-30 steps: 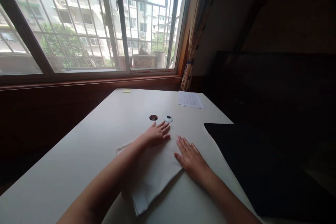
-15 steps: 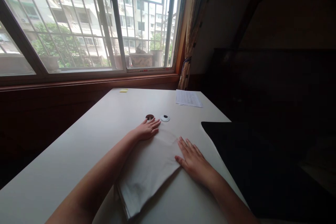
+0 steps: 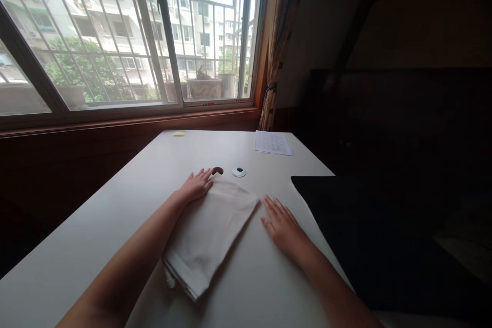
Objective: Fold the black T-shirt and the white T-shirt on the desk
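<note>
A folded white cloth lies on the white table, its layers showing at the near edge and its far corner close to a round hole in the tabletop. My left hand rests flat at the cloth's upper left edge, fingers stretched out beside the hole. Just off the cloth's right corner, my right hand lies with its fingers extended, palm down over the tabletop. Neither hand grips anything.
A round grommet cap sits beside the hole. Printed sheets lie at the far right, and a yellow sticky note at the far left. A dark panel borders the table's right side. Beyond stands a barred window.
My left hand has slid left from the cloth's top to its left edge. The cloth appears slightly shifted away from me, and my right hand has come off its right corner.
</note>
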`<control>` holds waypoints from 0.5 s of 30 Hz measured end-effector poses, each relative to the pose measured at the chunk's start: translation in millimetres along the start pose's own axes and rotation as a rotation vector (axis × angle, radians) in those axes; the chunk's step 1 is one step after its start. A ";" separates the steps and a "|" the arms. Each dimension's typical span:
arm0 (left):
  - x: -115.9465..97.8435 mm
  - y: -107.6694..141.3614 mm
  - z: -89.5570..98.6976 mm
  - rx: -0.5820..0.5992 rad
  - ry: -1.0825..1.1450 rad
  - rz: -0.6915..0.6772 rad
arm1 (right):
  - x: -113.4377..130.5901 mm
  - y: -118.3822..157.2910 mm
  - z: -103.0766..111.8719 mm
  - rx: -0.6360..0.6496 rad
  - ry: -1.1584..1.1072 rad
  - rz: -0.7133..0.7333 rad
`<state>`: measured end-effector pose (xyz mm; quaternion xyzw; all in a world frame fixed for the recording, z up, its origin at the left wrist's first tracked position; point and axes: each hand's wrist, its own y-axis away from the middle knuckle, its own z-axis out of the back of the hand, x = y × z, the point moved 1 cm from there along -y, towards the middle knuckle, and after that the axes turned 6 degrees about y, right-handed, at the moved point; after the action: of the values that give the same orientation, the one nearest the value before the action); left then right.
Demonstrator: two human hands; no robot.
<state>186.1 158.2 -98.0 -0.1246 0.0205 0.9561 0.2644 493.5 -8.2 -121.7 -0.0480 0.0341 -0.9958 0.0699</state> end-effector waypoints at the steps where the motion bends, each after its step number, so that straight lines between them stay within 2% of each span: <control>1: -0.1 2.0 2.3 -0.032 -0.012 0.028 | 2.4 -0.5 0.2 -0.014 -0.012 0.010; 3: -6.0 6.0 4.2 -0.087 -0.039 0.036 | 10.1 -1.1 1.6 -0.061 -0.044 0.052; 5: -17.7 10.5 1.3 -0.106 -0.061 -0.024 | 21.2 -0.9 4.2 -0.116 -0.074 0.138; 9: -39.8 19.6 -14.3 -0.069 -0.093 -0.273 | 49.3 5.5 10.7 -0.146 -0.113 0.439; 12: -41.6 20.8 -21.8 -0.059 -0.099 -0.382 | 71.2 16.4 15.7 -0.148 -0.139 0.618; 15: -35.2 16.1 -21.1 -0.050 -0.091 -0.381 | 91.1 29.1 20.0 -0.073 -0.167 0.741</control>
<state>211.9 124.6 -110.1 -0.0895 -0.0391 0.8936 0.4380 409.6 -51.2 -95.8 -0.1159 0.0786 -0.8939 0.4259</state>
